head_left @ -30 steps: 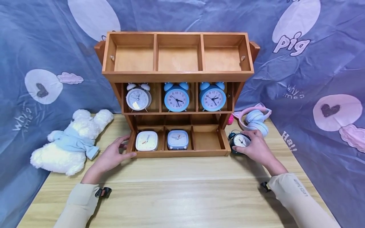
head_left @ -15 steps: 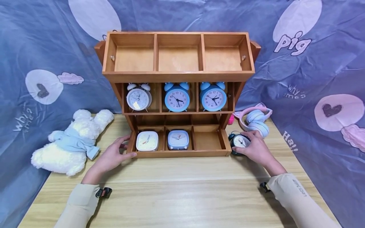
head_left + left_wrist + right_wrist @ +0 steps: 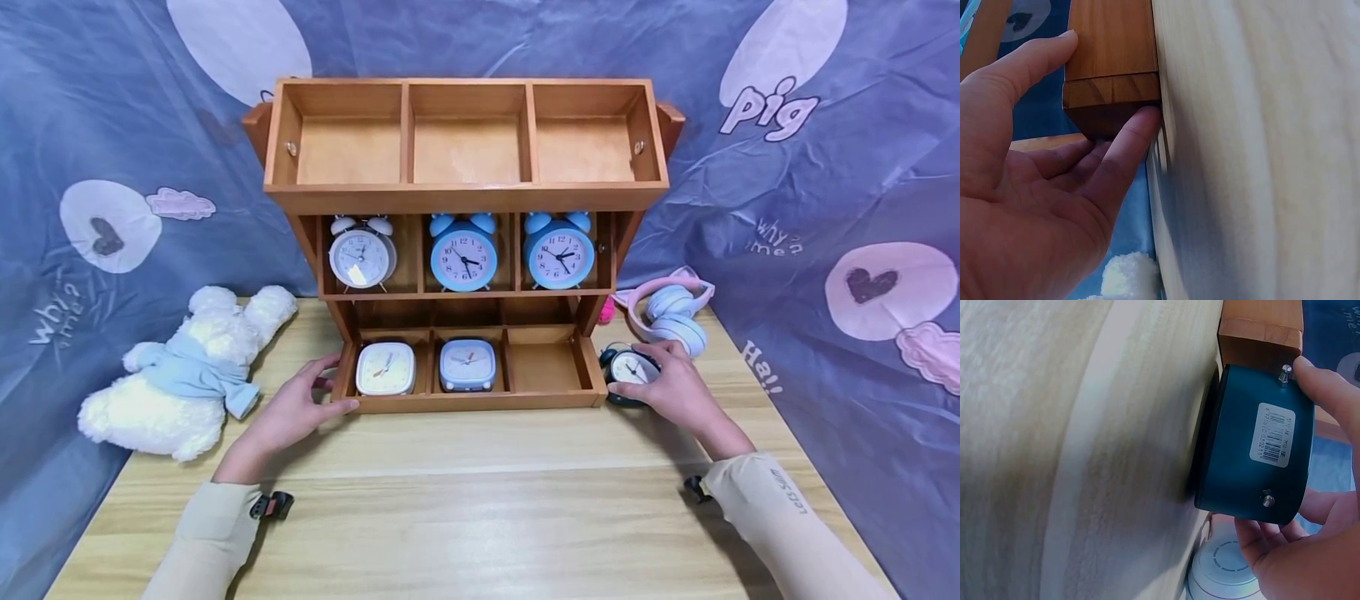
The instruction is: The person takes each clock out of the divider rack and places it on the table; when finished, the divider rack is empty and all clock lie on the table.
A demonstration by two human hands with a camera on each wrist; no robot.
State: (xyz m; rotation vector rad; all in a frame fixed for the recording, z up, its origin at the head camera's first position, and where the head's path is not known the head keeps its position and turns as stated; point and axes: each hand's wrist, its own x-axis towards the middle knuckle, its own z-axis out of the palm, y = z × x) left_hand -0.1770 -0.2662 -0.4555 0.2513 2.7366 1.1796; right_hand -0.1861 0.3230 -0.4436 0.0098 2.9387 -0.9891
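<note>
My left hand [image 3: 296, 406] grips the lower left corner of the wooden shelf unit [image 3: 480, 404], with the thumb and fingers on either side of the corner. In the right hand [image 3: 678, 392] is a dark green twin-bell alarm clock [image 3: 628, 367], face up beside the shelf's lower right end. Its underside with short metal feet and a label [image 3: 1272, 435] faces the right wrist camera. A white square clock [image 3: 386, 368] and a blue square clock [image 3: 467, 365] lie in the bottom tier's left and middle compartments. The bottom right compartment [image 3: 546, 369] is bare.
A white twin-bell clock [image 3: 362, 257] and two blue ones [image 3: 463, 257] stand in the middle tier. The top tier [image 3: 465, 200] has three bare compartments. A white plush toy [image 3: 191, 375] lies at left; pink-and-blue headphones [image 3: 671, 312] and a pink object [image 3: 607, 311] are behind the right hand.
</note>
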